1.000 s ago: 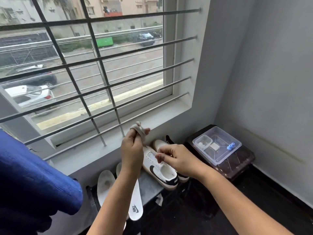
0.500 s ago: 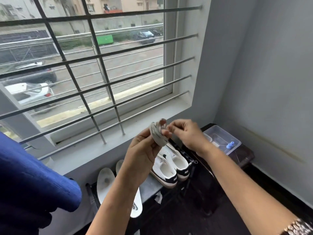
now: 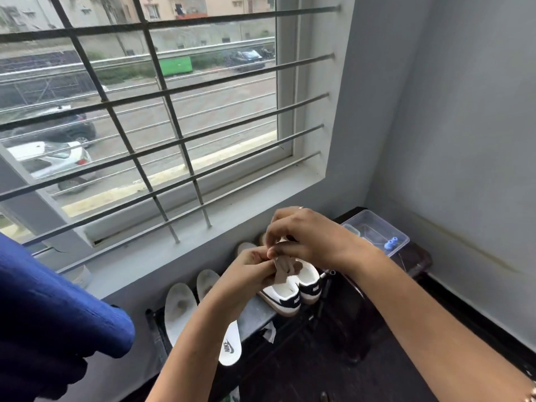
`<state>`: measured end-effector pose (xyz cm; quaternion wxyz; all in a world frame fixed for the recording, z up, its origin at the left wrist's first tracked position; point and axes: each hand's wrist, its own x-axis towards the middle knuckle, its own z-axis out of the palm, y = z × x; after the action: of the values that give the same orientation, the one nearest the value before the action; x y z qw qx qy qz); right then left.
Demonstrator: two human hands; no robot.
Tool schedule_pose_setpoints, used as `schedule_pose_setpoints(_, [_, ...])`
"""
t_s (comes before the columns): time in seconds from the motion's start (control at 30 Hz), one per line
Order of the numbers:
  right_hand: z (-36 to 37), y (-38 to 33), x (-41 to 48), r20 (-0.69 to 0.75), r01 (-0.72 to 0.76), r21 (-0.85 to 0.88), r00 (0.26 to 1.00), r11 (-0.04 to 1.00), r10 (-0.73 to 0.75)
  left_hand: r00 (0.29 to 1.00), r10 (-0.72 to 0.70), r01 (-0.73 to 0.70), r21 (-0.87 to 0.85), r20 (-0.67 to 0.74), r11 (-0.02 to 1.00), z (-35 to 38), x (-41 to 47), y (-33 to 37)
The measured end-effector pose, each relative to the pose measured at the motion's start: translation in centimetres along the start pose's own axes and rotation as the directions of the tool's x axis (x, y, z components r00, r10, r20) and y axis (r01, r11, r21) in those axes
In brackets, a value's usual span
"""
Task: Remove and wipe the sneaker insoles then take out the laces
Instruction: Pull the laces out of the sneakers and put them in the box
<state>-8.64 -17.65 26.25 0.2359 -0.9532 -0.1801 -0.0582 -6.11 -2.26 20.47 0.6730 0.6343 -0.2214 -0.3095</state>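
Insoles (image 3: 179, 309) lie on the shelf (image 3: 255, 314), left. Your left hand (image 3: 246, 274) fingers clamp the bundled lace (image 3: 285, 269) above the sneakers (image 3: 285, 297); right hand (image 3: 313, 239) fingers pinch its top. Lace looks light and limp, probably tangle-prone: hold the bundle, not a loose end. Wall close behind, open room toward you.

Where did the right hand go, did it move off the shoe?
Yes. The right hand lifted off the sneakers and went up to the lace bundle that the left hand holds.
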Motion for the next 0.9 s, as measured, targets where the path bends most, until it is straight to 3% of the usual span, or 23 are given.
schedule_pose_setpoints(0.07, [0.3, 0.7, -0.2, 0.035, -0.113, 0.262, 0.994, 0.958, 0.108, 0.998, -0.030, 0.038, -0.132, 0.063, 0.990, -0.3, -0.3, -0.1])
schedule_pose_setpoints(0.13, [1.1, 1.3, -0.7, 0.044, -0.213, 0.477, 0.975, 0.853, 0.219, 0.995, -0.063, 0.081, -0.248, 0.081, 0.965, -0.5, -0.4, -0.2])
schedule_pose_setpoints(0.23, [2.5, 1.8, -1.6, 0.065, -0.302, 0.697, 0.930, 0.651, 0.362, 0.995, -0.085, 0.096, -0.260, 0.053, 0.961, 0.0, -0.4, -0.5])
schedule_pose_setpoints(0.4, [4.1, 2.0, -2.4, 0.114, -0.340, 0.868, 0.845, 0.361, 0.522, 0.999, -0.036, 0.040, -0.174, 0.025, 0.984, 1.6, 0.0, -1.3])
schedule_pose_setpoints(0.47, [4.3, 2.1, -2.6, 0.146, -0.363, 0.881, 0.819, 0.304, 0.555, 0.999, -0.044, 0.042, -0.175, -0.008, 0.984, 2.1, 0.3, -1.6])
schedule_pose_setpoints(0.6, [5.0, 2.7, -2.8, 0.137, -0.387, 0.878, 0.768, 0.283, 0.626, 0.994, -0.073, 0.066, -0.089, -0.081, 0.994, 3.0, 0.9, -2.0])
schedule_pose_setpoints(0.7, [5.8, 3.1, -2.8, 0.081, -0.387, 0.874, 0.711, 0.292, 0.699, 0.977, -0.049, 0.065, 0.070, -0.208, 0.995, 3.6, 1.3, -2.5])
schedule_pose_setpoints(0.8, [6.5, 3.7, -2.8, -0.058, -0.391, 0.817, 0.675, 0.423, 0.735, 0.948, 0.030, 0.069, 0.298, -0.316, 0.952, 3.9, 1.6, -2.9])
schedule_pose_setpoints(0.9, [6.5, 3.7, -3.0, -0.143, -0.422, 0.722, 0.684, 0.549, 0.715, 0.930, 0.077, 0.087, 0.419, -0.360, 0.904, 4.2, 1.9, -2.9])
